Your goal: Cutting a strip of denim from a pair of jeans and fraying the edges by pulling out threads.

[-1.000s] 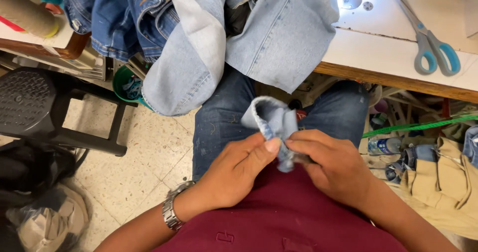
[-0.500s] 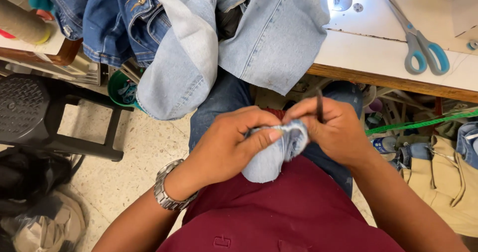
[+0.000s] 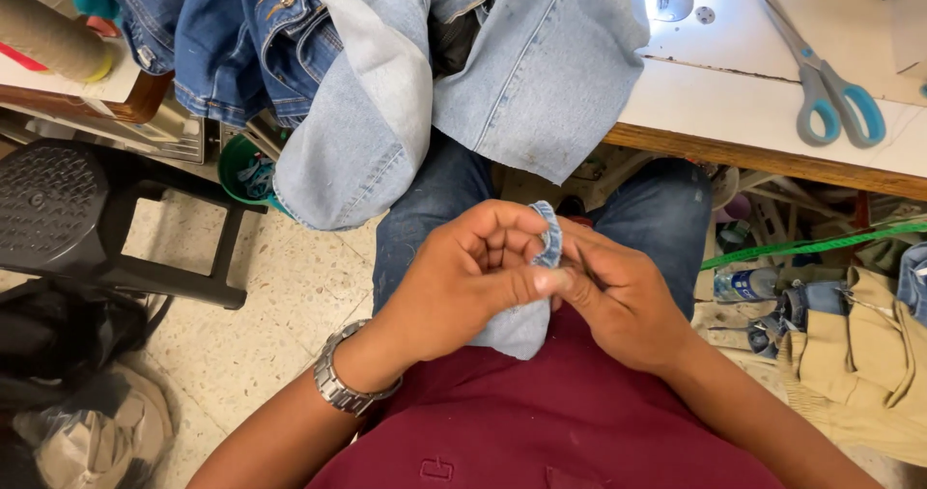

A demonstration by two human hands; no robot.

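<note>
Both hands meet over the lap, clear of the table's near edge. The left hand (image 3: 473, 277) has its fingers curled shut around a small piece of light denim (image 3: 521, 325), whose stitched edge shows at the top. The right hand (image 3: 618, 301) pinches the same piece closed. Scissors (image 3: 826, 74) lie near the table's (image 3: 734, 103) right end, beside hanging jeans (image 3: 386, 74).

A small denim piece (image 3: 521, 327) is held between the left hand (image 3: 463, 281) and the right hand (image 3: 618, 301), above the lap. Ahead, jeans (image 3: 406, 74) are draped over the table (image 3: 753, 122) edge. Scissors (image 3: 826, 79) lie on the table, far right. A stool (image 3: 77, 219) stands to the left.
</note>
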